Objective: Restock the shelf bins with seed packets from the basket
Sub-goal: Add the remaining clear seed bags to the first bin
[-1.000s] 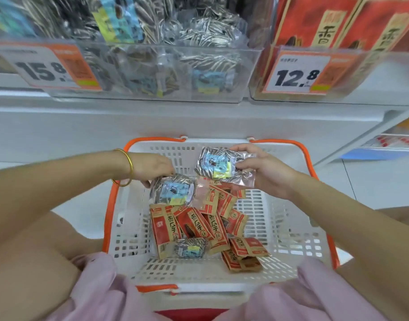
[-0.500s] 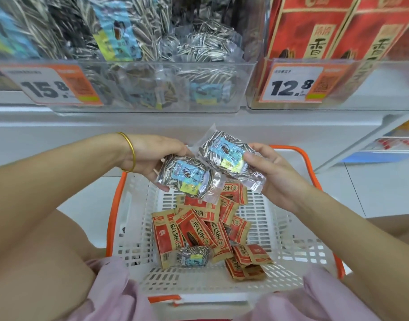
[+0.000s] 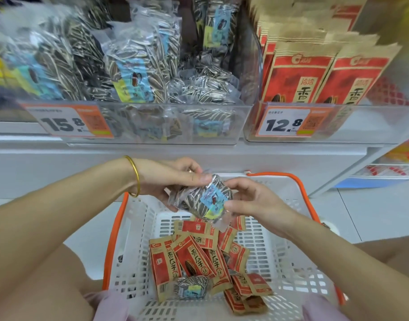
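Observation:
Both hands hold clear striped seed packets (image 3: 205, 200) stacked together above the white basket (image 3: 298, 269). My left hand (image 3: 173, 179) grips the stack from its left and top edge. My right hand (image 3: 249, 200) pinches the right edge, thumb on the front. Inside the basket lie several red seed packets (image 3: 194, 256) and one more striped packet (image 3: 191, 287). On the shelf above, a clear bin (image 3: 157, 121) holds striped seed bags, and a second bin (image 3: 338, 122) to its right holds red seed bags.
Price tags reading 15.8 (image 3: 69, 121) and 12.8 (image 3: 289, 122) hang on the bin fronts. The basket has orange handles (image 3: 293, 181) and sits on my lap against the white shelf front (image 3: 59, 163). Lower shelves (image 3: 389, 172) show at the right.
The two striped packets, held apart before, have come together into one stack between my hands. Both hands rose from the basket and the view tilted up toward the bins.

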`<action>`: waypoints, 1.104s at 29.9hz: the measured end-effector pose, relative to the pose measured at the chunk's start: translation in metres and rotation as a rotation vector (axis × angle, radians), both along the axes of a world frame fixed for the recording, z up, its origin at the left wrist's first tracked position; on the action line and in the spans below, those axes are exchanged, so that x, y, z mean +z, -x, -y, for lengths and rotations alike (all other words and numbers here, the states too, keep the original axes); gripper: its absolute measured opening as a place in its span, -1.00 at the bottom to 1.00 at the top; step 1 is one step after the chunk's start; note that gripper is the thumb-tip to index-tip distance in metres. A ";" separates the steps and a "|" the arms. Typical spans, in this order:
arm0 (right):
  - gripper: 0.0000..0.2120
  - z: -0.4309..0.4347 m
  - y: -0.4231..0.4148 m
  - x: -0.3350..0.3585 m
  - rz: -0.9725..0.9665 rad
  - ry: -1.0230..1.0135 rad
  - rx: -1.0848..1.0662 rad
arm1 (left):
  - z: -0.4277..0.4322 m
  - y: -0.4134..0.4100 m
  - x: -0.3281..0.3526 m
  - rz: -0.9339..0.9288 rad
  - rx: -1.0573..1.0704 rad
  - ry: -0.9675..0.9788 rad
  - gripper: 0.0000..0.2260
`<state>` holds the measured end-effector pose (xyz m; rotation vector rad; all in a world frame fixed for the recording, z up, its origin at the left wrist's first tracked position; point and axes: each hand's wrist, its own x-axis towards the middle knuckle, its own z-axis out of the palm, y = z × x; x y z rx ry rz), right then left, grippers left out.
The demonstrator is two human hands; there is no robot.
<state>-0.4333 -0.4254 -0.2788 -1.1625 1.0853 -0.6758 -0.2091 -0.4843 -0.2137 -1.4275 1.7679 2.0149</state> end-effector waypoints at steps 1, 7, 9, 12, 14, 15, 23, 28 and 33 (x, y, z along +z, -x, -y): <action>-0.65 0.000 0.000 0.005 -0.065 0.052 0.011 | 0.000 -0.001 0.003 -0.013 -0.031 -0.008 -0.10; -0.46 0.003 -0.001 0.048 -0.303 0.202 0.187 | -0.010 0.014 0.024 0.049 -0.063 0.187 -0.38; -0.18 0.003 -0.004 0.069 -0.353 0.256 0.313 | -0.011 0.019 0.039 0.040 -0.094 0.259 -0.42; 0.08 0.007 -0.013 0.104 -0.379 0.391 0.406 | -0.010 0.023 0.072 0.012 -0.104 0.396 -0.34; 0.10 0.015 -0.015 0.127 -0.361 0.494 0.394 | -0.008 0.022 0.096 0.037 -0.091 0.529 -0.22; 0.08 0.020 -0.015 0.139 -0.356 0.519 0.383 | -0.006 0.020 0.106 0.058 -0.055 0.586 -0.18; -0.23 0.061 -0.020 0.213 -0.412 0.604 0.282 | 0.011 0.014 0.150 -0.182 0.350 0.836 -0.16; -0.11 0.085 -0.028 0.231 -0.568 0.751 0.279 | 0.025 0.009 0.153 -0.252 0.407 0.972 -0.29; -0.13 0.100 -0.037 0.227 -0.694 1.085 0.095 | 0.039 0.002 0.148 -0.231 0.400 1.226 -0.30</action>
